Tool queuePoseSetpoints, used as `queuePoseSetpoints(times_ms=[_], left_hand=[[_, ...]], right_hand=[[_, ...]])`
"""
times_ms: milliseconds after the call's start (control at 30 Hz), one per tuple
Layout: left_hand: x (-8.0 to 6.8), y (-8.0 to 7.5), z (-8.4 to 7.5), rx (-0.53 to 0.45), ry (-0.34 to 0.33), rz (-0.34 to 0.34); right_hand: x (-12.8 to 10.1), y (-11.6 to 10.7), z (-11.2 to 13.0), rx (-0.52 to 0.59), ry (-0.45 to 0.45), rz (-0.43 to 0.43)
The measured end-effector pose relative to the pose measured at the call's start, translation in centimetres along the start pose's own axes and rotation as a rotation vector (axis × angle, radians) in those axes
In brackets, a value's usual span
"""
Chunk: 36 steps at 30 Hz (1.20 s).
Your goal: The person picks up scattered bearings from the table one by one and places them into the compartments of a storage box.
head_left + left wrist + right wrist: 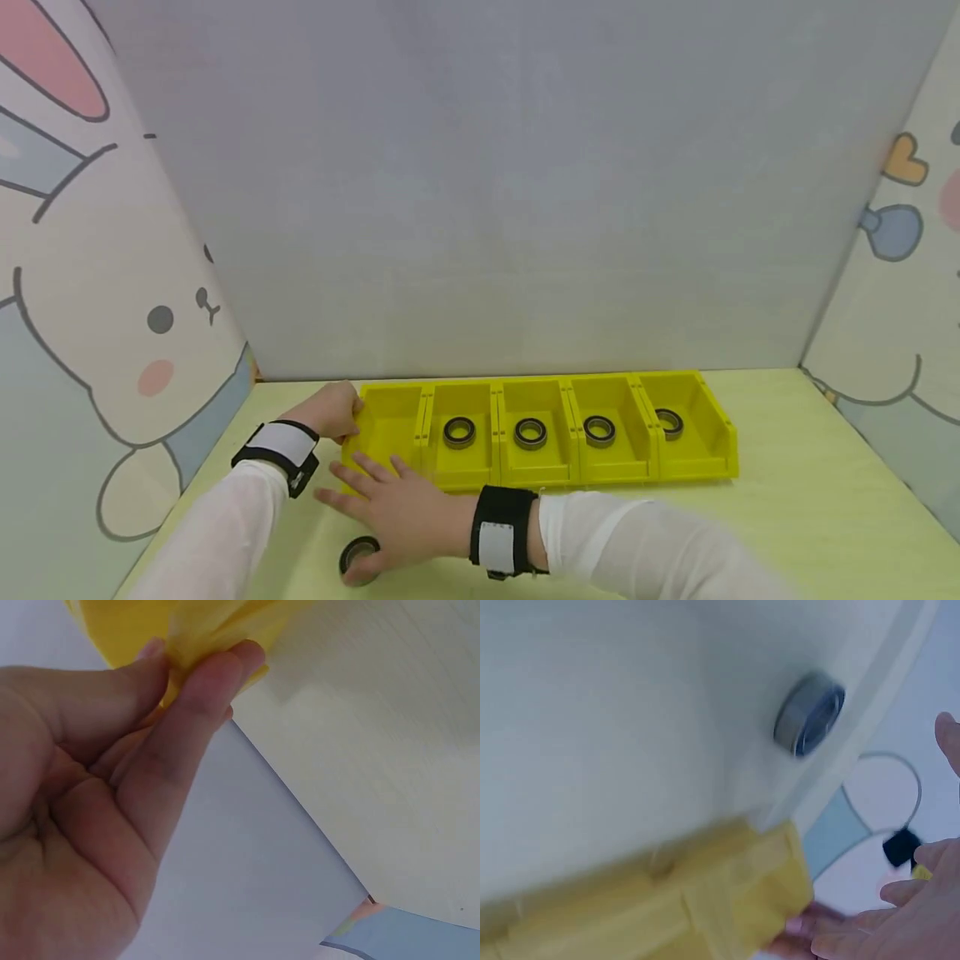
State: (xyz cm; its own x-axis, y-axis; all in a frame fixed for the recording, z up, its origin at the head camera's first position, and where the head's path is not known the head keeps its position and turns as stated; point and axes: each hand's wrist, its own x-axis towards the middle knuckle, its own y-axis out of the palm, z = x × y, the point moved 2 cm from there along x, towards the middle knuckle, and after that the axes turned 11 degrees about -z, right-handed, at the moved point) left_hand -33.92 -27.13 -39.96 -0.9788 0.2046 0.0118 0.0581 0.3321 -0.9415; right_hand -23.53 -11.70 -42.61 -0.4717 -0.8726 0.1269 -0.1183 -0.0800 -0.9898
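Note:
A row of joined yellow bins [540, 477] stands on the table. My left hand [326, 410] is at the row's left end, and in the left wrist view its thumb and fingers pinch the yellow bin edge [217, 626]. In front of the leftmost bin, my right hand [412, 510] spreads its fingers, holding nothing. A ball bearing [347, 557], a dark ring, lies on the table by the right thumb, which partly covers it in the head view. The right wrist view shows this bearing [799, 716] apart from the fingers.
Each of the other bins holds one bearing, such as the bearing [459, 444] second from left and the bearing [667, 435] in the far right bin. A pale wall [517, 208] rises behind the table [810, 500]; printed cartoon panels [112, 333] flank both sides.

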Motion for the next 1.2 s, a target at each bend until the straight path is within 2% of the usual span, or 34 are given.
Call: queuePoseSetpoints(times_ms=[167, 367, 533, 900, 1200], left_hand=[[-0.2, 0.1, 0.0, -0.038, -0.056, 0.030], [0.0, 0.2, 0.1, -0.042, -0.066, 0.031], [0.0, 0.1, 0.0, -0.039, -0.060, 0.027], [0.0, 0.1, 0.0, -0.035, -0.080, 0.028], [0.2, 0.3, 0.0, -0.037, -0.092, 0.020]], right_hand=[[-0.1, 1.9, 2.0, 0.082, -0.089, 0.071], [0.1, 3.9, 2.8, 0.194, -0.107, 0.118], [0.0, 5.3, 2.8, 0.243, -0.109, 0.125], [-0.1, 5.4, 2.8, 0.146, -0.150, 0.014], [0.0, 5.3, 2.8, 0.064, -0.172, 0.026]])
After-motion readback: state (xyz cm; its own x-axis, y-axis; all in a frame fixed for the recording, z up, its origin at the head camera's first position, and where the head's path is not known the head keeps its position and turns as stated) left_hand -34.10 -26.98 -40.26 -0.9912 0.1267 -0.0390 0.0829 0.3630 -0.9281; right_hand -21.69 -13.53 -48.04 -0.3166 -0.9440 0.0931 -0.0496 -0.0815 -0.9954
